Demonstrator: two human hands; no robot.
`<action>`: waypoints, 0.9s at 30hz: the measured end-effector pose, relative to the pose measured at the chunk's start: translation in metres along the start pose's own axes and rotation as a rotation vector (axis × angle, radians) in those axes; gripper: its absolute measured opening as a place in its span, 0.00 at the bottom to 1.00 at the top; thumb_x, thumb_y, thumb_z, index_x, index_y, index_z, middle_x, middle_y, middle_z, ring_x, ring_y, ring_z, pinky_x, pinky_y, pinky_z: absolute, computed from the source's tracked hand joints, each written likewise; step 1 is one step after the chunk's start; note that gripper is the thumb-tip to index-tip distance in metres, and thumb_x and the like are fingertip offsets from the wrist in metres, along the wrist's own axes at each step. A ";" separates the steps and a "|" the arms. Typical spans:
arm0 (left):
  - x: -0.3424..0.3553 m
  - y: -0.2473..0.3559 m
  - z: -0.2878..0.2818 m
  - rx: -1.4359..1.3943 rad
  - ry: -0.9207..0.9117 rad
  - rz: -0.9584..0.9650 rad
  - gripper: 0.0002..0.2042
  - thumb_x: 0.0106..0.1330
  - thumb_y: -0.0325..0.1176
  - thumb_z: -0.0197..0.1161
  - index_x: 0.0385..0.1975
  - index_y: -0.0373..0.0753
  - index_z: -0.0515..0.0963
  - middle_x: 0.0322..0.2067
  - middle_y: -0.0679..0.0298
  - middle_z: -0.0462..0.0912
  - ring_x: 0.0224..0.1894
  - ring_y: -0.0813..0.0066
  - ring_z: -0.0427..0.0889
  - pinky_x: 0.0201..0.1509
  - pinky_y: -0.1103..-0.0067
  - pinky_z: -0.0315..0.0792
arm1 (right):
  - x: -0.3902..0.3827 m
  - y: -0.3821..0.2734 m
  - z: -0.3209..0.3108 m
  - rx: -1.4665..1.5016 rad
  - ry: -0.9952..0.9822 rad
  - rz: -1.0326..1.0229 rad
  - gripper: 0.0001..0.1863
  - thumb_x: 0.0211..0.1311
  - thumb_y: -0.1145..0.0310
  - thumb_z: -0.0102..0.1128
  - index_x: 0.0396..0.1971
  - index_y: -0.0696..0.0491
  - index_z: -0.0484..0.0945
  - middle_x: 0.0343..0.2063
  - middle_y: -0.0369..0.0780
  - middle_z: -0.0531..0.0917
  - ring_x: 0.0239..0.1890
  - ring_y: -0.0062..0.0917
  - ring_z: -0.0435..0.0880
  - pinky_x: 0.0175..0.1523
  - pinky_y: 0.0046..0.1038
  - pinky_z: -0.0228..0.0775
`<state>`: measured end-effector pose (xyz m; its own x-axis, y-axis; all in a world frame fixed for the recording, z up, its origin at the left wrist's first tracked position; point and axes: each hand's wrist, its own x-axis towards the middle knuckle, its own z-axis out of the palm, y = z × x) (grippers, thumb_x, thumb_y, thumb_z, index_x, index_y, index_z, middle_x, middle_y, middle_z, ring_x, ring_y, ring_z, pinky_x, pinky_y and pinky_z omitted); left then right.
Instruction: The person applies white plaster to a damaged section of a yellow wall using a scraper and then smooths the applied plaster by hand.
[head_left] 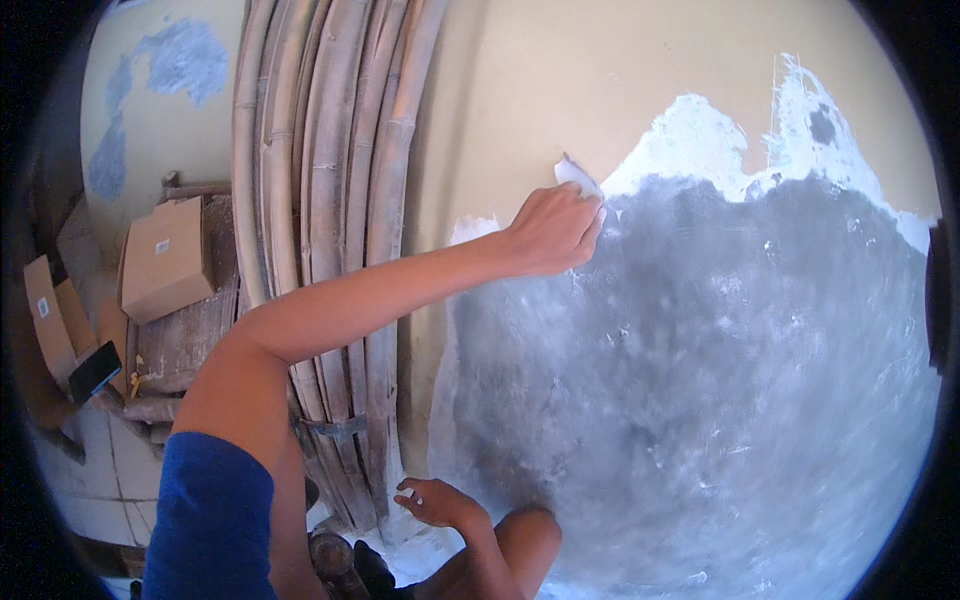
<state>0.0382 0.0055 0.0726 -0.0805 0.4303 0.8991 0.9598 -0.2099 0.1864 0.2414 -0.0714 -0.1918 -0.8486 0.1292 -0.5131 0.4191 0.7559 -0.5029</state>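
Observation:
My left hand (558, 228) is closed on a thin pale flat piece (576, 176), its upper end sticking out past my fingers. The hand is pressed close to the wall, at the border between the beige paint (530, 100) and a large grey patch (640, 330). White, ragged areas (690, 140) line the patch's upper edge. Low in the view, my right hand (438, 502) hangs near a bent knee (532, 540). Its fingers are loosely curled and apart, with a small whitish spot at them that I cannot make out.
A bundle of bamboo poles (335, 150) stands upright beside the wall, tied low by a dark band (335, 427). At left, a cardboard box (165, 262) rests on a wooden surface (180, 350). An opened carton (52, 310) and a dark phone-like slab (95, 372) are close by.

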 end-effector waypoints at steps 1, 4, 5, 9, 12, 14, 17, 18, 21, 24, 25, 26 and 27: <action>0.003 0.002 0.001 0.001 0.012 0.024 0.11 0.61 0.32 0.47 0.27 0.31 0.72 0.21 0.48 0.73 0.25 0.51 0.73 0.30 0.62 0.67 | -0.003 0.000 -0.001 0.006 -0.009 0.007 0.22 0.61 0.54 0.48 0.47 0.56 0.70 0.39 0.52 0.78 0.43 0.47 0.76 0.49 0.40 0.67; 0.007 0.002 0.007 0.000 0.048 0.091 0.11 0.61 0.33 0.48 0.29 0.31 0.73 0.20 0.49 0.72 0.25 0.51 0.73 0.30 0.62 0.68 | -0.007 0.014 0.007 -0.040 0.084 -0.042 0.21 0.61 0.52 0.47 0.46 0.53 0.72 0.31 0.49 0.80 0.37 0.42 0.79 0.42 0.36 0.69; 0.007 0.002 0.010 -0.002 0.065 0.108 0.11 0.61 0.33 0.47 0.29 0.31 0.73 0.19 0.49 0.72 0.24 0.51 0.73 0.30 0.62 0.68 | -0.007 0.020 0.005 -0.018 0.109 -0.041 0.21 0.61 0.52 0.47 0.45 0.53 0.72 0.31 0.50 0.80 0.36 0.43 0.79 0.42 0.36 0.69; -0.034 -0.021 0.024 0.059 -0.040 0.114 0.10 0.62 0.33 0.47 0.29 0.32 0.71 0.17 0.50 0.72 0.22 0.50 0.74 0.28 0.60 0.68 | -0.014 0.027 -0.006 -0.004 0.150 -0.011 0.22 0.61 0.50 0.48 0.44 0.53 0.72 0.31 0.51 0.79 0.36 0.46 0.78 0.42 0.38 0.68; -0.066 -0.034 0.027 0.137 -0.280 0.122 0.09 0.63 0.34 0.46 0.28 0.33 0.69 0.19 0.51 0.73 0.22 0.49 0.74 0.27 0.60 0.68 | -0.013 0.037 -0.008 -0.031 0.235 -0.069 0.24 0.60 0.49 0.48 0.44 0.55 0.72 0.33 0.52 0.79 0.38 0.47 0.77 0.43 0.37 0.68; -0.074 -0.039 0.025 0.132 -0.353 0.148 0.09 0.63 0.34 0.46 0.27 0.34 0.68 0.19 0.50 0.73 0.23 0.48 0.74 0.27 0.60 0.68 | -0.014 0.035 -0.010 -0.011 0.204 -0.055 0.24 0.60 0.49 0.48 0.45 0.55 0.72 0.35 0.52 0.79 0.39 0.47 0.77 0.44 0.37 0.68; -0.059 -0.027 0.013 0.107 -0.328 0.153 0.10 0.63 0.34 0.46 0.26 0.34 0.68 0.19 0.49 0.73 0.23 0.47 0.74 0.27 0.60 0.67 | -0.009 0.035 -0.005 -0.027 0.199 -0.046 0.24 0.60 0.50 0.47 0.45 0.55 0.72 0.37 0.51 0.79 0.41 0.46 0.77 0.46 0.37 0.68; -0.048 -0.019 0.007 0.097 -0.299 0.152 0.10 0.64 0.34 0.46 0.26 0.34 0.68 0.19 0.49 0.73 0.23 0.47 0.74 0.27 0.60 0.67 | -0.007 0.035 -0.002 -0.029 0.183 -0.037 0.24 0.60 0.50 0.47 0.45 0.55 0.72 0.37 0.51 0.79 0.41 0.45 0.77 0.46 0.37 0.68; -0.021 -0.009 0.004 0.081 -0.205 0.119 0.11 0.64 0.34 0.45 0.26 0.34 0.68 0.18 0.48 0.73 0.23 0.46 0.73 0.28 0.60 0.67 | -0.004 0.030 0.001 -0.039 0.168 -0.051 0.23 0.60 0.50 0.47 0.44 0.54 0.73 0.37 0.50 0.79 0.41 0.45 0.77 0.46 0.37 0.68; -0.014 -0.005 0.006 0.085 -0.219 0.097 0.11 0.64 0.34 0.45 0.25 0.34 0.68 0.17 0.47 0.73 0.24 0.45 0.73 0.29 0.59 0.67 | -0.003 0.034 0.007 -0.039 0.166 -0.066 0.21 0.60 0.51 0.48 0.44 0.53 0.73 0.36 0.50 0.79 0.40 0.45 0.77 0.45 0.37 0.68; -0.015 -0.003 0.007 0.056 -0.220 0.072 0.11 0.64 0.34 0.45 0.26 0.34 0.68 0.18 0.47 0.73 0.24 0.45 0.73 0.30 0.59 0.67 | -0.003 0.036 0.009 -0.037 0.163 -0.066 0.21 0.60 0.51 0.48 0.44 0.52 0.73 0.35 0.50 0.79 0.40 0.45 0.77 0.45 0.38 0.68; -0.017 -0.004 0.007 0.027 -0.221 0.047 0.11 0.64 0.34 0.45 0.26 0.34 0.69 0.19 0.47 0.73 0.25 0.45 0.74 0.31 0.59 0.67 | -0.002 0.038 0.008 -0.033 0.152 -0.055 0.21 0.60 0.51 0.48 0.44 0.52 0.73 0.35 0.50 0.79 0.40 0.45 0.77 0.45 0.38 0.68; -0.024 -0.006 0.011 -0.013 -0.223 0.013 0.11 0.65 0.34 0.45 0.27 0.34 0.69 0.19 0.47 0.74 0.25 0.45 0.74 0.32 0.59 0.67 | -0.008 0.034 0.001 -0.027 0.132 -0.033 0.21 0.60 0.51 0.48 0.44 0.52 0.73 0.35 0.50 0.79 0.39 0.45 0.77 0.44 0.38 0.67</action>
<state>0.0374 0.0060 0.0459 -0.0050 0.6104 0.7921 0.9566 -0.2279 0.1817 0.2624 -0.0477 -0.2055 -0.8976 0.1856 -0.3998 0.3829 0.7778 -0.4984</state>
